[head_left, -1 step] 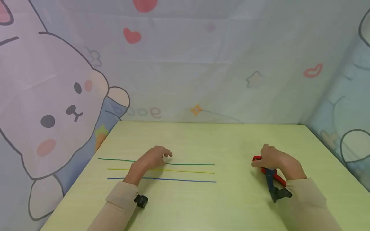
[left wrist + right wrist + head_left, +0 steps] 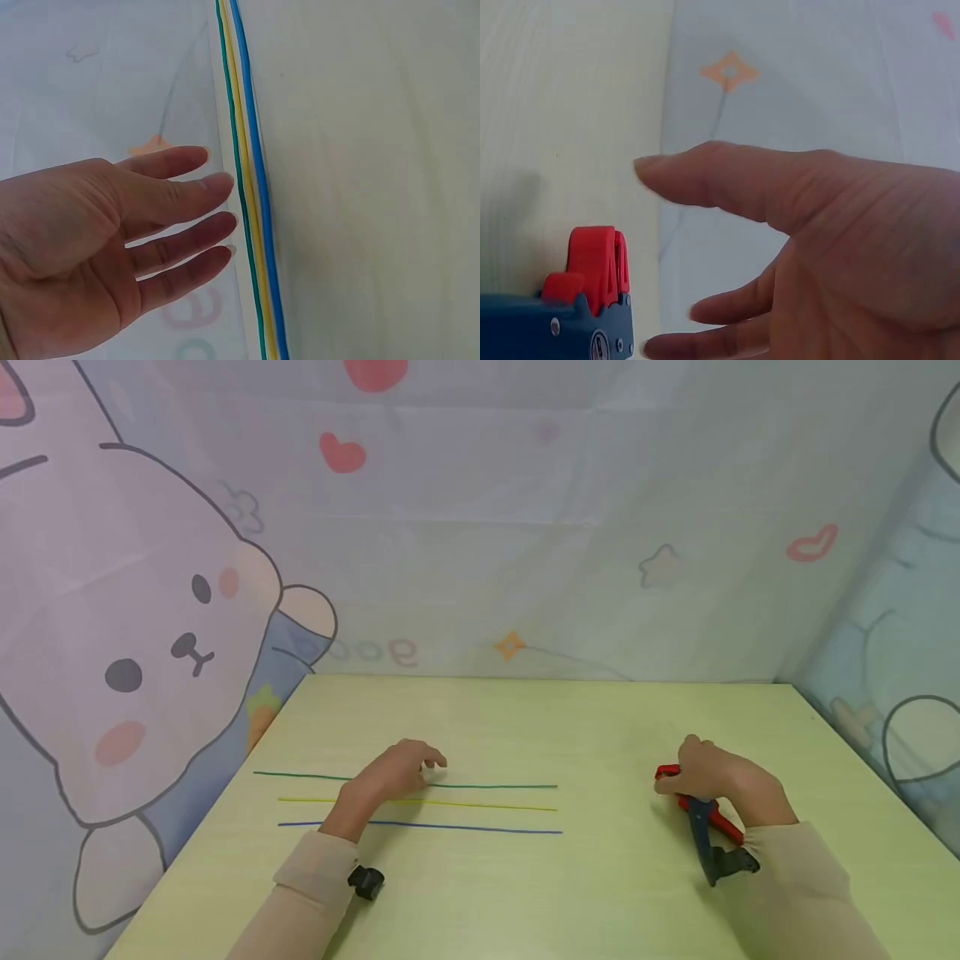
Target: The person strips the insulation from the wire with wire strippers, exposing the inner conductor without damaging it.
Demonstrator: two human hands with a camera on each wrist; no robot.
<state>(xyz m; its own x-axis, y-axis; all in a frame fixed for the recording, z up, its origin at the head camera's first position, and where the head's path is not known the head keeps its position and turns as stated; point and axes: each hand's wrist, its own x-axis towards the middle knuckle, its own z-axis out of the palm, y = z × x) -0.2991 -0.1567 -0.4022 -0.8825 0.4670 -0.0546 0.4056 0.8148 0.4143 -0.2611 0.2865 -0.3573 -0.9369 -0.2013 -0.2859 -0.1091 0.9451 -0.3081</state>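
Observation:
Three thin wires lie side by side on the table: green [image 2: 495, 787] at the back, yellow [image 2: 491, 806] in the middle, blue [image 2: 480, 828] in front. Over them hovers my left hand [image 2: 393, 772]; in the left wrist view its loosely bent fingers [image 2: 191, 236] hold nothing and lie beside the green wire [image 2: 238, 172]. On the right, a wire stripper with red and dark blue parts [image 2: 702, 831] lies under my right hand [image 2: 720, 777], which partly hides it. The right wrist view shows thumb and fingers spread, apart from the red jaw part [image 2: 592, 259].
A pale yellow table [image 2: 585, 735] carries the wires and tool. Behind it hangs a printed cloth [image 2: 480, 568] with a bunny, hearts and stars, also along the right side. Small black mounts [image 2: 367, 882] sit at both wrists.

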